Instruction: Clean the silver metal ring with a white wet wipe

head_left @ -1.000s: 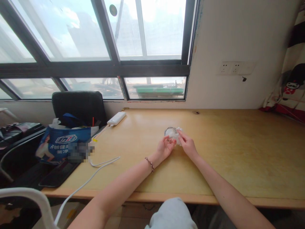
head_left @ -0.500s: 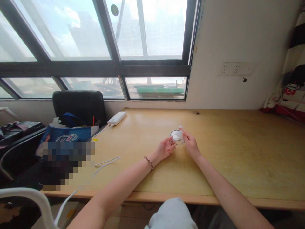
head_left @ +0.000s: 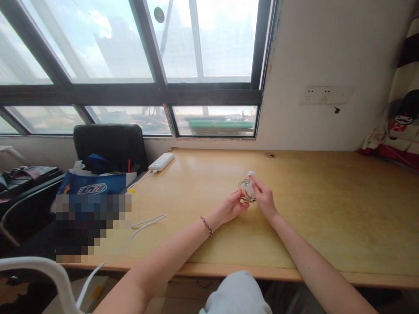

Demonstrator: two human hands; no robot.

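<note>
One round vessel of clear, faceted-looking glass, small, was held above the wooden counter, near its middle; whether its base touched the surface could not be told. One left hand, bare, pinched the near left side of the vessel between thumb and fingers, with a dark beaded bracelet at its wrist. One right hand, bare, pinched a crumpled white wad, soft like tissue, between thumb and forefinger at the vessel's far right rim; its other fingers lay against or close by the glass. White showed through the vessel too, but its exact form was too small to tell. Further items: one white rectangular power bank, lying at the counter's far left, with a white cable looped on the surface nearer the person; one round cable-hole fitting, dull metal, at the back edge. Left of the counter: one black padded chair, upright, bearing one blue printed bag, its lower part blurred out. Behind: one dark-framed window and, on the wall to its right, one white socket panel.
</note>
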